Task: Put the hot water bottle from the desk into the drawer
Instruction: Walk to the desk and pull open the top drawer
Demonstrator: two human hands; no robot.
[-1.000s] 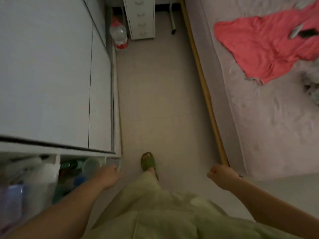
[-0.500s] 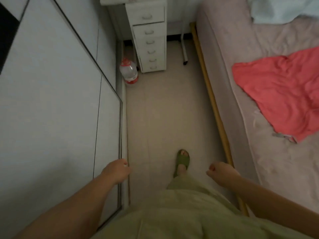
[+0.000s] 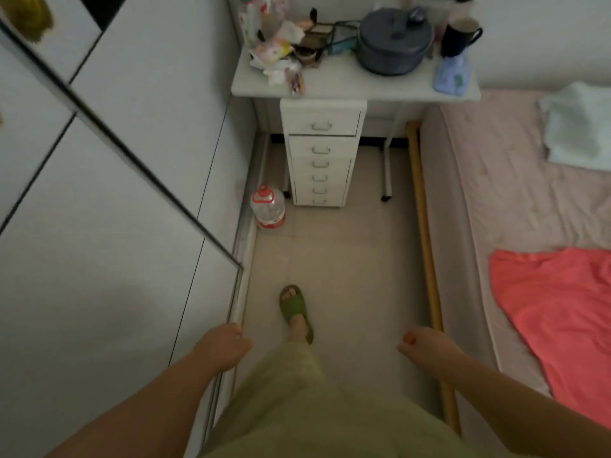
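The hot water bottle [image 3: 451, 76], a light blue soft pouch with a small pattern, lies at the right end of the white desk [image 3: 347, 87] at the far end of the room. Under the desk stands a white drawer unit [image 3: 320, 153] with several drawers; its top drawer sits slightly further out than the others. My left hand [image 3: 224, 345] hangs low beside the wardrobe's bottom rail, fingers curled, holding nothing. My right hand [image 3: 426, 348] is a loose fist near the bed frame, also holding nothing. Both hands are far from the desk.
A white sliding wardrobe [image 3: 115, 193] fills the left side. A large water jug [image 3: 267, 206] stands on the floor left of the drawer unit. The bed [image 3: 515, 209] with a red cloth [image 3: 558, 319] runs along the right. A grey pot [image 3: 393, 44], a dark mug [image 3: 458, 34] and clutter crowd the desk.
The view has lifted, bringing the desk and the hot water bottle into sight. The open wardrobe shelf by my left hand is no longer visible. I have stepped forward along the aisle.
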